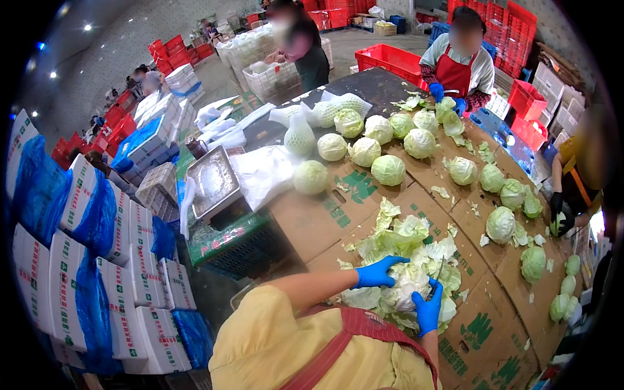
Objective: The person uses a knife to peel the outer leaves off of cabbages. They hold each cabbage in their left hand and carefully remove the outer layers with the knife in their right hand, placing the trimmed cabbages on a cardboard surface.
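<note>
A pale, trimmed cabbage head (pixel 405 288) is right in front of me, low over a heap of loose outer leaves (pixel 397 236). My left hand (pixel 380 273), in a blue glove, grips its left side with thumb and fingers spread around it. Also gloved in blue, my right hand (pixel 427 306) holds a knife (pixel 440 269) against the cabbage's right side. The blade points up and away from me; the handle is mostly hidden in my fingers. Leaves lie all around and beneath the cabbage on the cardboard-covered table (pixel 312 229).
Several whole cabbages (pixel 388 170) stand across the table's far side. Foam net sleeves (pixel 299 136) and a metal-topped scale (pixel 213 180) are at the left. Stacked white boxes (pixel 73 287) rise further left. Co-workers stand opposite (pixel 458 68) and at the right (pixel 580 170).
</note>
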A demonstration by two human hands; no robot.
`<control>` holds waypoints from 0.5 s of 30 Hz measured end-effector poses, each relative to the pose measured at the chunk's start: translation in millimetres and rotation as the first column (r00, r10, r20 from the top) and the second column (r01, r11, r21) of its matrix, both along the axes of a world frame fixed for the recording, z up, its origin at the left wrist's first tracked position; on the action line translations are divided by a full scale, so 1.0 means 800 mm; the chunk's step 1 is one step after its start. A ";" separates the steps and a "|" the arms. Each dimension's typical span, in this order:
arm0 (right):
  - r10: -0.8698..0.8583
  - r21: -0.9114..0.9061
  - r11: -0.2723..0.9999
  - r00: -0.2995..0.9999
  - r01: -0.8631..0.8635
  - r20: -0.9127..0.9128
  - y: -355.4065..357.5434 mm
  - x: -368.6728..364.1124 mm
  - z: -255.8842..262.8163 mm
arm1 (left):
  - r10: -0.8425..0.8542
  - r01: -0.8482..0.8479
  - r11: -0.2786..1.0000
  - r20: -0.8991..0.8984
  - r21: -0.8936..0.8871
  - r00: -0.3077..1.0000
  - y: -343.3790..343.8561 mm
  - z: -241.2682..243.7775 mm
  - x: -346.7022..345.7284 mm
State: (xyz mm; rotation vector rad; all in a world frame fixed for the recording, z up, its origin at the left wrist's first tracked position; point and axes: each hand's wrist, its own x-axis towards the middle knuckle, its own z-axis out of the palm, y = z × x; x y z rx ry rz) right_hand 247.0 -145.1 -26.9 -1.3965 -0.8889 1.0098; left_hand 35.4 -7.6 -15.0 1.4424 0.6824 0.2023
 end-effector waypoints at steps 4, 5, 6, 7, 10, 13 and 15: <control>0.049 0.015 0.999 0.998 -0.049 0.042 -0.006 0.014 -0.015 | 0.073 -0.060 0.976 0.058 -0.210 0.996 -0.028 0.039 -0.006; 0.059 0.014 0.998 0.998 -0.060 0.010 -0.007 0.016 -0.013 | 0.089 -0.072 0.968 0.063 -0.242 0.994 -0.032 0.043 -0.008; 0.068 0.018 0.998 0.998 -0.067 -0.018 -0.008 0.019 -0.010 | 0.083 -0.057 0.970 0.102 -0.238 0.991 -0.034 0.039 -0.009; 0.072 0.019 0.997 0.997 -0.072 0.001 -0.011 0.022 -0.013 | 0.077 -0.042 0.971 0.142 -0.234 0.987 -0.035 0.030 -0.010; 0.070 -0.062 0.996 0.998 -0.070 0.005 -0.017 0.030 -0.013 | 0.040 -0.029 0.998 0.191 -0.060 0.981 -0.040 0.021 0.000; 0.002 -0.126 0.992 0.986 0.019 0.167 -0.030 0.045 0.022 | 0.012 -0.035 0.967 0.092 0.252 0.996 -0.038 0.014 0.037; -0.133 0.106 0.990 0.822 0.089 0.554 -0.028 0.041 0.044 | -0.016 0.032 0.930 -0.045 0.366 0.999 -0.035 0.020 0.065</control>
